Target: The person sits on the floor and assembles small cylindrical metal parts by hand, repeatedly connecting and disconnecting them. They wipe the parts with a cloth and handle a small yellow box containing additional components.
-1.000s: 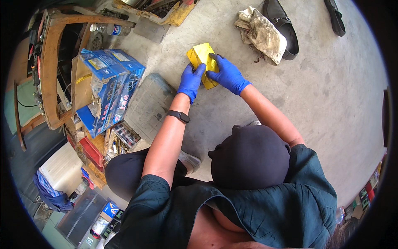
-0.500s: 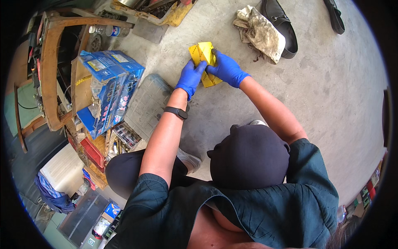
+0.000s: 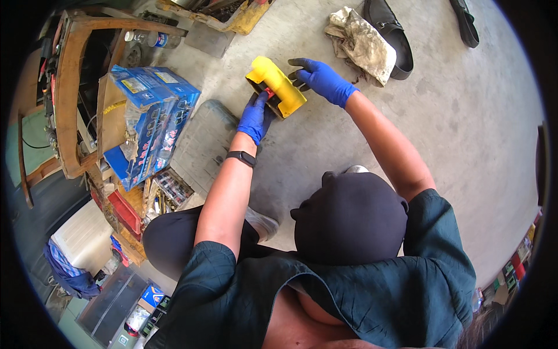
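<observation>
My left hand (image 3: 254,121), in a blue glove, grips the near left side of a yellow box-like thing (image 3: 280,84). One of its sides looks dark, with a small red patch near my fingers; I cannot make out what is inside. My right hand (image 3: 325,81), also gloved in blue, is off the thing, just to its right. Its fingers are apart and hold nothing, and their tips look dark with grime.
A dirty crumpled cloth (image 3: 363,46) lies beside a black shoe (image 3: 392,41) ahead on the right. To my left are a torn blue carton (image 3: 154,116), a grey plastic case (image 3: 206,139), a wooden frame (image 3: 70,99) and a red tray (image 3: 124,212).
My right hand has let go of the yellow thing and moved right. The yellow thing has turned in my left hand and shifted slightly left, now showing a dark side.
</observation>
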